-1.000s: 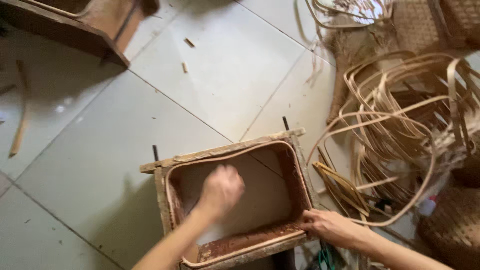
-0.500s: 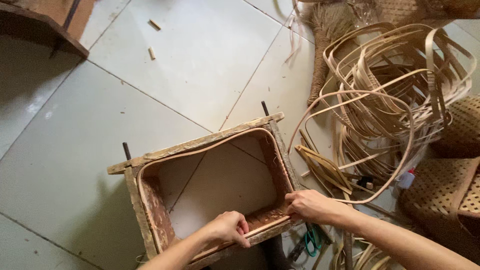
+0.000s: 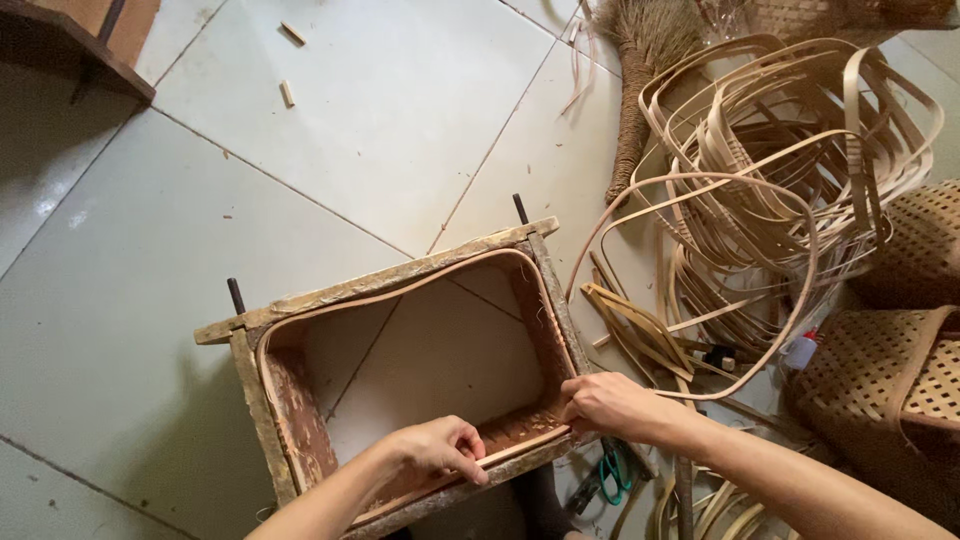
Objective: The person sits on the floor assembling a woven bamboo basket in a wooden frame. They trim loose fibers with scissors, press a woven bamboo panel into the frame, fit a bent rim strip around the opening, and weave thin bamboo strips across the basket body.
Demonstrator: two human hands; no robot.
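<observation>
A worn rectangular wooden frame mould (image 3: 380,285) stands on the tiled floor, open at top and bottom. A thin pale bamboo strip (image 3: 340,305) runs along its inner walls as a loop. My left hand (image 3: 440,448) presses the strip against the near wall, fingers curled over it. My right hand (image 3: 610,405) grips the near right corner of the frame, pinching the strip where it bends. Two dark pegs (image 3: 236,295) stick out at the far corners.
A heap of bent bamboo strip loops (image 3: 790,170) lies to the right, with a straw broom (image 3: 640,60) behind. Woven baskets (image 3: 900,370) sit far right. Green-handled scissors (image 3: 608,475) lie by the frame. Small wood scraps (image 3: 288,93) and a wooden stool corner (image 3: 70,45) lie far left.
My left hand moved from inside the frame's middle to its near wall. My right hand stayed at the near right corner. The view shifted, showing more of the strip pile.
</observation>
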